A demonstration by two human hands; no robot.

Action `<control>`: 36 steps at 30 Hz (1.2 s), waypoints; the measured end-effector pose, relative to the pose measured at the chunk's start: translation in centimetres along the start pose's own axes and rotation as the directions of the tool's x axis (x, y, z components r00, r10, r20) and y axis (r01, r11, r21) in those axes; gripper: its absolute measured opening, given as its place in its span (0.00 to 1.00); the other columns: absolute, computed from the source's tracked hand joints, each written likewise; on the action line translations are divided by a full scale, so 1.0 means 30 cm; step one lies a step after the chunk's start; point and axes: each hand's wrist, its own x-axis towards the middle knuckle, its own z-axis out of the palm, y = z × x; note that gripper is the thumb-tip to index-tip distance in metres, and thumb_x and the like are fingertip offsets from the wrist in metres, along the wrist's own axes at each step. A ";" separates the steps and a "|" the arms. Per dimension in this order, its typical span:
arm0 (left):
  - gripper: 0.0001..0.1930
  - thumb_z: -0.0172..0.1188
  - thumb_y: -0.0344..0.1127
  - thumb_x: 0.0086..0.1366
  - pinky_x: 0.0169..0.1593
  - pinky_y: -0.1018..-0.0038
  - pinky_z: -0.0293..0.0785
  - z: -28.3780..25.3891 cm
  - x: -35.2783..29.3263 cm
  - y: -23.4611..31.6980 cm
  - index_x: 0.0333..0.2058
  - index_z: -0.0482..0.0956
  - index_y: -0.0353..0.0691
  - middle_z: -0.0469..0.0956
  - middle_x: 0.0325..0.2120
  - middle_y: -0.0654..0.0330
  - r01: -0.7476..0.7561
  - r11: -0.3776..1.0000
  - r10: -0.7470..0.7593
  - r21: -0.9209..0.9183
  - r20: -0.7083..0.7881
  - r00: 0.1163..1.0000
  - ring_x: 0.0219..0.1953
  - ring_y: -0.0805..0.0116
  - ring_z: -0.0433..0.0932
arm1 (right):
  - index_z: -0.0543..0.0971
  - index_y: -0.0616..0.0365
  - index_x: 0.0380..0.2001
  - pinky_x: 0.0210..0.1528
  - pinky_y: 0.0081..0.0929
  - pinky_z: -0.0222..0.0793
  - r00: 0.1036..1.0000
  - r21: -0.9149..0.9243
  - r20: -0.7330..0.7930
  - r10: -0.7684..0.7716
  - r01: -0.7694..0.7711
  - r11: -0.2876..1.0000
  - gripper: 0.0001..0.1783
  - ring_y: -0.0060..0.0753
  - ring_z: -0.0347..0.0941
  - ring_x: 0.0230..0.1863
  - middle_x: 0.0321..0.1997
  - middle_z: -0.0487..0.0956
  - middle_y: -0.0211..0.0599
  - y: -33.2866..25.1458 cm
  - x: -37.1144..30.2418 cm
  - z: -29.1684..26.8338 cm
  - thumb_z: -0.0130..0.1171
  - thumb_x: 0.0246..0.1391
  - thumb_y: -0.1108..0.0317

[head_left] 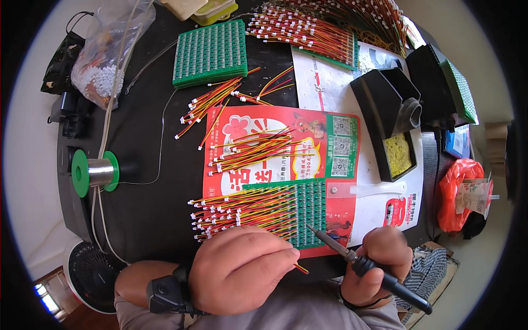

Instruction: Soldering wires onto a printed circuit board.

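Observation:
My left hand is closed in a pinch near the front edge of the table. The ends of a thin red, yellow and black wire lead stick out from its fingertips. My right hand grips a soldering iron, whose tip points left over a green circuit board panel. Whether the tip touches the panel I cannot tell. Rows of wire leads with white connectors lie across the panel's left part, connectors facing left. My left hand covers some of their near end.
Loose wire leads lie on a red printed sheet. Behind are a stack of green panels and a wired bundle. A solder spool stands left; a black iron stand with yellow sponge stands right.

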 end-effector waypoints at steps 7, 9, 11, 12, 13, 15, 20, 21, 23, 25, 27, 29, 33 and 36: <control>0.13 0.69 0.21 0.45 0.26 0.72 0.75 0.019 -0.015 0.011 0.33 0.86 0.35 0.80 0.27 0.59 -0.138 0.980 0.140 0.141 -0.006 0.990 0.24 0.64 0.78 | 0.73 0.59 0.32 0.21 0.26 0.64 0.997 -0.016 0.066 0.029 -0.028 0.999 0.14 0.27 0.66 0.17 0.21 0.72 0.32 -0.017 0.015 -0.006 0.69 0.48 0.66; 0.12 0.70 0.22 0.45 0.26 0.72 0.74 0.028 -0.018 0.012 0.32 0.85 0.34 0.79 0.27 0.59 -0.132 0.975 0.130 0.177 0.020 0.991 0.24 0.64 0.78 | 0.73 0.59 0.31 0.19 0.26 0.64 0.995 0.001 0.101 0.018 -0.018 1.000 0.13 0.27 0.66 0.16 0.20 0.72 0.30 -0.014 0.015 -0.004 0.68 0.49 0.67; 0.11 0.70 0.22 0.45 0.25 0.73 0.73 0.045 -0.022 0.006 0.31 0.85 0.34 0.79 0.26 0.60 -0.128 0.969 0.120 0.212 0.047 0.992 0.24 0.64 0.77 | 0.74 0.58 0.30 0.18 0.25 0.63 1.000 -0.009 0.011 -0.018 0.018 1.000 0.12 0.27 0.67 0.15 0.19 0.72 0.30 -0.012 0.009 0.012 0.67 0.49 0.67; 0.10 0.70 0.23 0.45 0.25 0.73 0.72 0.056 -0.029 0.001 0.30 0.85 0.34 0.78 0.26 0.60 -0.126 0.960 0.117 0.251 0.050 0.992 0.25 0.64 0.77 | 0.74 0.58 0.30 0.18 0.25 0.63 1.000 -0.008 0.013 -0.017 0.017 1.000 0.12 0.27 0.67 0.15 0.19 0.72 0.30 -0.012 0.011 0.010 0.67 0.49 0.67; 0.10 0.70 0.23 0.45 0.25 0.73 0.71 0.062 -0.034 -0.003 0.30 0.85 0.34 0.78 0.26 0.60 -0.124 0.949 0.114 0.290 0.052 0.992 0.26 0.64 0.77 | 0.74 0.59 0.30 0.18 0.25 0.63 0.999 -0.012 0.036 -0.020 0.020 1.000 0.12 0.27 0.67 0.15 0.19 0.72 0.30 -0.012 0.014 0.006 0.68 0.49 0.67; 0.10 0.70 0.23 0.45 0.25 0.73 0.71 0.059 -0.030 -0.006 0.29 0.85 0.34 0.78 0.26 0.60 -0.138 0.940 0.134 0.312 0.035 0.990 0.26 0.64 0.77 | 0.74 0.59 0.30 0.18 0.25 0.63 0.998 -0.015 0.058 -0.020 0.021 1.000 0.12 0.27 0.67 0.15 0.18 0.71 0.29 -0.016 0.015 0.007 0.68 0.49 0.67; 0.09 0.70 0.22 0.44 0.24 0.72 0.69 0.062 -0.044 -0.008 0.28 0.84 0.34 0.78 0.24 0.60 -0.143 0.924 0.156 0.353 -0.010 0.988 0.24 0.63 0.76 | 0.69 0.58 0.29 0.19 0.24 0.55 0.996 0.005 0.090 -0.012 0.012 1.000 0.11 0.23 0.60 0.17 0.20 0.67 0.31 -0.017 0.015 0.021 0.59 0.53 0.64; 0.10 0.70 0.22 0.44 0.24 0.72 0.69 0.062 -0.046 -0.005 0.29 0.84 0.34 0.77 0.24 0.60 -0.134 0.922 0.147 0.364 -0.010 0.989 0.23 0.63 0.76 | 0.69 0.58 0.29 0.19 0.24 0.55 0.996 0.005 0.091 -0.011 0.011 1.000 0.11 0.23 0.60 0.17 0.20 0.67 0.31 -0.019 0.017 0.022 0.59 0.53 0.64; 0.10 0.70 0.21 0.43 0.24 0.72 0.69 0.065 -0.046 -0.003 0.29 0.84 0.33 0.77 0.23 0.60 -0.123 0.920 0.136 0.372 -0.010 0.991 0.23 0.63 0.75 | 0.68 0.57 0.29 0.19 0.24 0.55 0.994 -0.030 0.113 -0.009 0.012 0.999 0.11 0.23 0.61 0.16 0.20 0.67 0.30 -0.025 0.022 0.024 0.59 0.52 0.64; 0.12 0.69 0.21 0.43 0.24 0.72 0.69 0.071 -0.046 -0.004 0.30 0.85 0.33 0.77 0.23 0.60 -0.100 0.923 0.116 0.371 -0.022 0.993 0.23 0.63 0.75 | 0.68 0.57 0.28 0.19 0.24 0.55 0.992 -0.048 0.126 -0.003 0.009 0.999 0.11 0.23 0.61 0.16 0.19 0.67 0.30 -0.032 0.028 0.028 0.59 0.52 0.64; 0.12 0.69 0.21 0.43 0.25 0.71 0.70 0.070 -0.043 -0.006 0.30 0.85 0.33 0.77 0.23 0.60 -0.084 0.928 0.097 0.363 -0.019 0.995 0.23 0.63 0.75 | 0.68 0.56 0.28 0.19 0.24 0.56 0.990 -0.066 0.140 0.003 0.006 0.998 0.11 0.23 0.61 0.16 0.19 0.67 0.29 -0.033 0.028 0.030 0.59 0.53 0.64; 0.12 0.69 0.21 0.43 0.25 0.71 0.70 0.068 -0.043 -0.005 0.31 0.85 0.32 0.76 0.23 0.60 -0.066 0.933 0.077 0.355 -0.018 0.997 0.22 0.63 0.75 | 0.68 0.56 0.29 0.19 0.24 0.56 0.989 -0.072 0.148 0.006 0.005 0.997 0.12 0.22 0.61 0.16 0.19 0.67 0.29 -0.032 0.026 0.030 0.59 0.53 0.63; 0.12 0.68 0.21 0.43 0.26 0.71 0.71 0.063 -0.043 -0.003 0.32 0.85 0.32 0.76 0.24 0.59 -0.053 0.935 0.053 0.351 0.010 0.999 0.23 0.63 0.75 | 0.68 0.56 0.29 0.20 0.24 0.56 0.984 -0.079 0.176 0.010 0.004 0.997 0.12 0.22 0.62 0.16 0.20 0.67 0.29 -0.033 0.033 0.029 0.59 0.54 0.63; 0.12 0.68 0.21 0.44 0.27 0.71 0.71 0.066 -0.044 -0.004 0.32 0.85 0.32 0.76 0.25 0.59 -0.056 0.932 0.054 0.359 0.016 0.998 0.24 0.63 0.75 | 0.68 0.56 0.29 0.20 0.24 0.57 0.979 -0.092 0.203 0.015 0.004 0.996 0.12 0.23 0.62 0.17 0.20 0.67 0.29 -0.034 0.034 0.028 0.59 0.54 0.63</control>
